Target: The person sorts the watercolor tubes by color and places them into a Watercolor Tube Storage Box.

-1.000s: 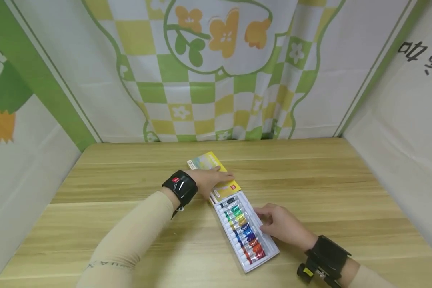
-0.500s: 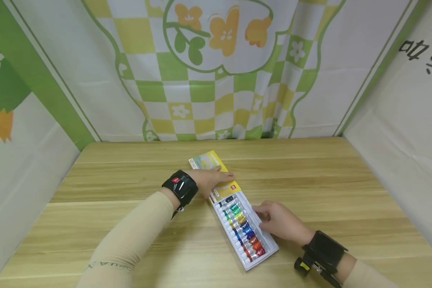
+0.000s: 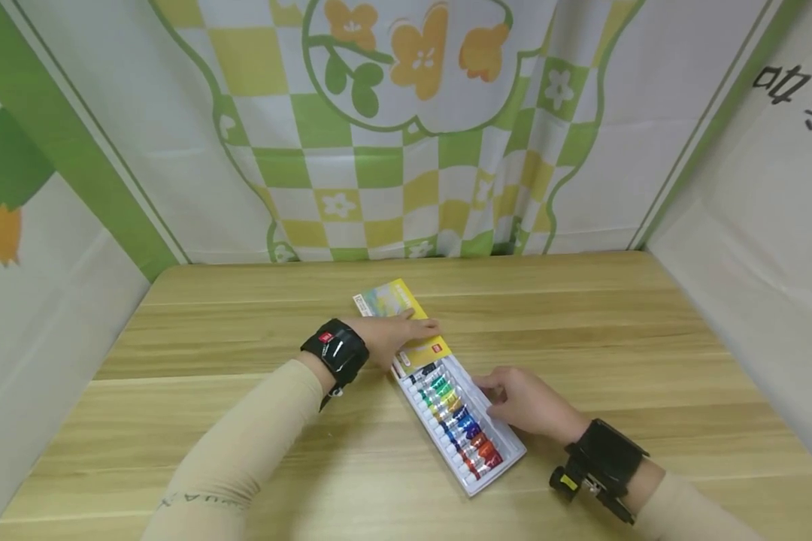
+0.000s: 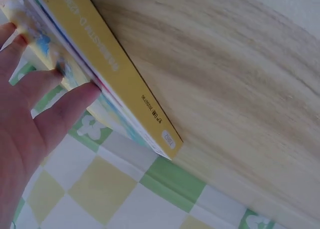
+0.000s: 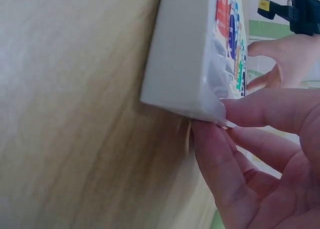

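A yellow cardboard paint box (image 3: 428, 353) lies slanted on the wooden table, and a white plastic tray (image 3: 472, 481) extends from its near end. Across the tray lie several paint tubes (image 3: 462, 421) with white caps, running from black through green, yellow and blue to red. My left hand (image 3: 394, 336) grips the box from above, fingers spread over its printed top and fingertips at its far edge in the left wrist view. With thumb and fingers, my right hand (image 3: 531, 406) pinches the tray's right long side. The tray's far end is hidden inside the box.
The wooden table (image 3: 243, 315) reaches back to a green and yellow checked curtain (image 3: 419, 180). White printed cloth walls (image 3: 751, 225) rise on both sides. Each wrist wears a black camera strap (image 3: 605, 458).
The tray has slid slightly farther into the box, along with my right hand, and the black tube is now partly covered. My left hand keeps its hold on the box.
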`<state>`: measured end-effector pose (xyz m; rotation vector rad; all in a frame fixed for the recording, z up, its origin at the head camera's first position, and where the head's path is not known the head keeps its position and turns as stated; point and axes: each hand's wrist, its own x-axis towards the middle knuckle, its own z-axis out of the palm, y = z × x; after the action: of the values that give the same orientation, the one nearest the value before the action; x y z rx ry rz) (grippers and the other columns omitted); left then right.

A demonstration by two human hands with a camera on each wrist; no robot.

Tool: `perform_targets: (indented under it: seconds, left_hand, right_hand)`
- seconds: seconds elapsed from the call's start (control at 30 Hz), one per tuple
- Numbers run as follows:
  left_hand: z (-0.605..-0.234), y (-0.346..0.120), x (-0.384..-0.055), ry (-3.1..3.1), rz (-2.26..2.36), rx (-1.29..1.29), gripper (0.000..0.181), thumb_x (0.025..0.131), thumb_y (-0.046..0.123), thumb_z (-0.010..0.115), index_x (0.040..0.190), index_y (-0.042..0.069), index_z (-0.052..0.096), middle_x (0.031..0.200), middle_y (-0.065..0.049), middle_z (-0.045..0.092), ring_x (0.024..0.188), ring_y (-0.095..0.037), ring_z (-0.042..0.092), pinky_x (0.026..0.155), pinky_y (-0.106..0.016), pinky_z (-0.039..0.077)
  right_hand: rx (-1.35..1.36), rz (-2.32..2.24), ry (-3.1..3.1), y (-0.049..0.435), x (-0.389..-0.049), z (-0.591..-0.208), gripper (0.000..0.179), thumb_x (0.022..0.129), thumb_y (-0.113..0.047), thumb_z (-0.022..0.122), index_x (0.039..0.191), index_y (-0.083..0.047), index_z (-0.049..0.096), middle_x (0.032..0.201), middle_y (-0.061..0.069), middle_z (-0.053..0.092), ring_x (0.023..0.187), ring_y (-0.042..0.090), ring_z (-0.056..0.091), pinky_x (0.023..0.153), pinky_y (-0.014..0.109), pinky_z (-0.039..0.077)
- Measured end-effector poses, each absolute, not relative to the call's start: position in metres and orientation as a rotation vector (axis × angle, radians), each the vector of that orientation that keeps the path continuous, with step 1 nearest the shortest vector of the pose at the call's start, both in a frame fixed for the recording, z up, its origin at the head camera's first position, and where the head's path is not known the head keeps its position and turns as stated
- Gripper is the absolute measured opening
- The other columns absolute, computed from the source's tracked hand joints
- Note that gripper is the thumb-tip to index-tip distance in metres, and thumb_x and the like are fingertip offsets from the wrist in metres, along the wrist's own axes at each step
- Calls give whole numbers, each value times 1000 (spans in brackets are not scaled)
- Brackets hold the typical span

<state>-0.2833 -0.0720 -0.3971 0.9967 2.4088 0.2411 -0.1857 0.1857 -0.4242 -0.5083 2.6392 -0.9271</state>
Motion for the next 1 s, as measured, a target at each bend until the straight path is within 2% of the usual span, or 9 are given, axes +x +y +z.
perform_targets:
  seconds: [0.2, 0.37, 0.5, 0.63, 0.83, 1.0]
  left_hand:
    - [-398, -76, -286, 2417, 240, 1008, 105, 71, -23, 70, 161, 12, 32, 168, -6, 22, 152, -44, 11, 118, -51, 30]
    - [-399, -77, -287, 2415, 240, 1026, 103, 71, -21, 73, 161, 11, 32, 168, -7, 23, 152, -46, 12, 119, -51, 27]
    - [-397, -78, -287, 2418, 245, 1027, 103, 71, -19, 76, 160, 9, 33, 168, -8, 24, 152, -46, 13, 120, -52, 24]
    - [-397, -79, -288, 2421, 249, 1034, 103, 71, -18, 77, 160, 10, 33, 168, -8, 24, 151, -47, 13, 119, -54, 25]
    - [-401, -80, -290, 2429, 232, 1018, 103, 72, -14, 79, 161, 12, 33, 168, -5, 24, 152, -45, 13, 116, -55, 31]
    - [-401, -85, -291, 2445, 231, 992, 104, 72, -16, 77, 161, 14, 33, 168, -3, 24, 153, -41, 13, 112, -51, 40]
  right_hand:
    - [-534, -904, 2618, 187, -188, -423, 50, 81, 8, 76, 129, 4, 66, 95, 4, 66, 82, 14, 60, 70, 28, 55]
    - [-531, -884, 2585, 187, -192, -421, 49, 82, 6, 77, 130, 4, 66, 105, 11, 71, 87, 17, 64, 74, 31, 57]
    - [-547, -871, 2561, 187, -193, -418, 49, 84, 3, 77, 132, 3, 65, 103, 9, 71, 82, 14, 63, 70, 28, 56]
    - [-625, -843, 2630, 184, -198, -415, 44, 90, -2, 74, 133, 1, 66, 105, 8, 69, 81, 13, 62, 67, 27, 55]
    - [-1014, -626, 2784, 163, -209, -419, 42, 97, -9, 70, 138, -8, 65, 125, 14, 62, 102, 24, 64, 83, 38, 57]
    - [-1100, -536, 2769, 148, -216, -427, 42, 98, -6, 67, 140, -3, 62, 125, 14, 57, 98, 20, 58, 82, 34, 54]
